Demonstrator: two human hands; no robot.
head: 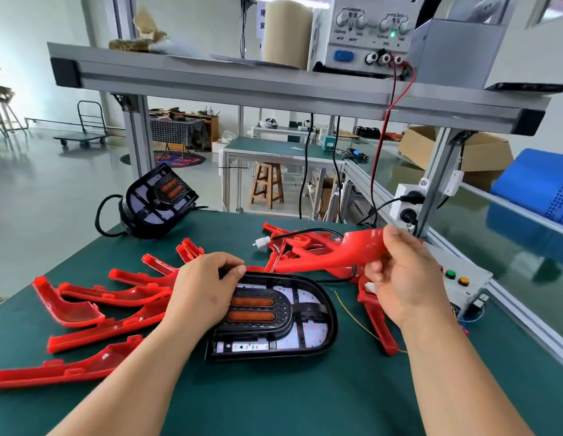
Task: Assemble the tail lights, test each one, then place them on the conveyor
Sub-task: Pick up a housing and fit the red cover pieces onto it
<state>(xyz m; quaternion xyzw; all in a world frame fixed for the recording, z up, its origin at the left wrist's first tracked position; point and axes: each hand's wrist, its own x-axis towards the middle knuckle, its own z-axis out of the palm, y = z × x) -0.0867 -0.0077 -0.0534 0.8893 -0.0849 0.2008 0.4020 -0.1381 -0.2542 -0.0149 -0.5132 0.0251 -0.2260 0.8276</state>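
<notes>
Head view: black tail light housing (308,313) face up and flat on the green table mat (274,401), centre. Left hand (204,291) curled over its upper left edge, thumb at the rim, gripping it. Right hand (403,278) raised above the mat, fingers pinching one end of a red lens cover (337,253), held over the housing's far edge, apart from it. More red lens covers (94,313) spread on the mat to the left. Second housing (160,199) tilted at the far left corner. Power supply (365,33) on the shelf above.
</notes>
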